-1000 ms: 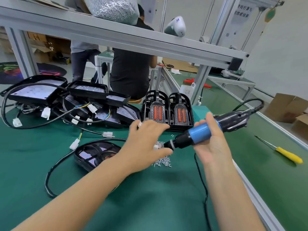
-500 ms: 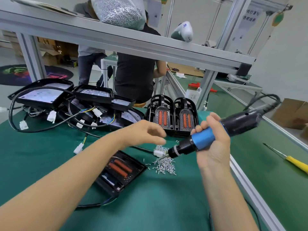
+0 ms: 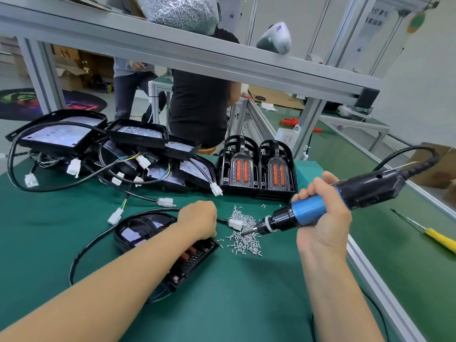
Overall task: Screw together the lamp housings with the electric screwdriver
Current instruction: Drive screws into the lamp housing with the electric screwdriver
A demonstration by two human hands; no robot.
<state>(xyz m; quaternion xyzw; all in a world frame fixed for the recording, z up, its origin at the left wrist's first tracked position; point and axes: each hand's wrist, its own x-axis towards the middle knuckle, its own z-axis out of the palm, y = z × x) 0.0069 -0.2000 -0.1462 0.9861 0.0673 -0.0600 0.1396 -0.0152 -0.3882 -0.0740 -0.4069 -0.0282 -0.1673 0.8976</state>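
I see a green-matted bench (image 3: 222,304) under an aluminium shelf (image 3: 197,55), cardboard boxes (image 3: 71,75) on the grey floor (image 3: 14,124) behind.

The left hand (image 3: 197,219) is now down on the black lamp housing (image 3: 195,257) on the green mat, no longer hovering. The electric screwdriver (image 3: 306,213) tip dips into the loose screws (image 3: 243,239), where 0.5 s ago it hung above them.

On the mat (image 3: 246,304), mid-frame, a screw pile (image 3: 243,234) lies between the left hand (image 3: 197,222) on a housing (image 3: 190,262) and the screwdriver (image 3: 328,204) at right. Behind stand two housings (image 3: 256,169); boards (image 3: 103,146) upper left.
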